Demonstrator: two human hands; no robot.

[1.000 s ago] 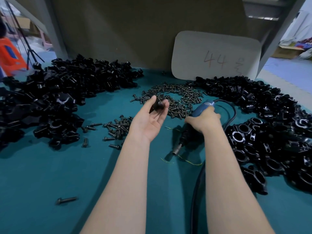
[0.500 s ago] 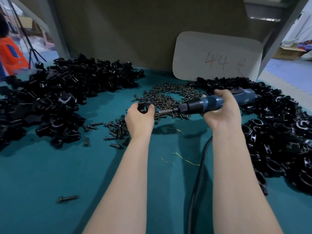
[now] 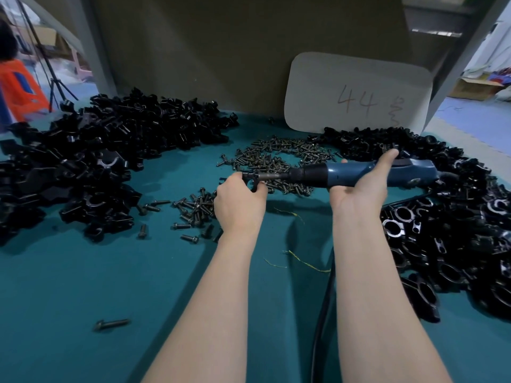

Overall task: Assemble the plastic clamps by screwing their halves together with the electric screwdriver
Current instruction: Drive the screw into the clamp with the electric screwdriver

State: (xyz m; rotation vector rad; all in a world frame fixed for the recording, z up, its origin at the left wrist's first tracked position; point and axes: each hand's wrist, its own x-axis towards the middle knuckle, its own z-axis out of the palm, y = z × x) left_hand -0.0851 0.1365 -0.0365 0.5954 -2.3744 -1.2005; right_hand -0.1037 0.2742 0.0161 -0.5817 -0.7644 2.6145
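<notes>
My left hand [image 3: 238,201] is closed around a small black plastic clamp [image 3: 253,180], mostly hidden by the fingers. My right hand [image 3: 362,186] grips the blue electric screwdriver [image 3: 345,174], held level and pointing left. Its metal bit [image 3: 272,176] touches the clamp in my left hand. A pile of dark screws [image 3: 279,158] lies on the teal table just behind both hands. A smaller scatter of screws [image 3: 193,208] lies to the left of my left hand.
A big heap of black clamp parts [image 3: 91,167] fills the left of the teal table [image 3: 69,286], and another heap [image 3: 448,217] fills the right. A white card marked 44 [image 3: 356,95] leans on the back wall. One screw [image 3: 110,324] lies near the front. The screwdriver's black cable [image 3: 320,313] runs toward me.
My right hand lifted the screwdriver off the table and turned it level, pointing left. My left hand turned palm down, closed on the clamp, and the bit met it.
</notes>
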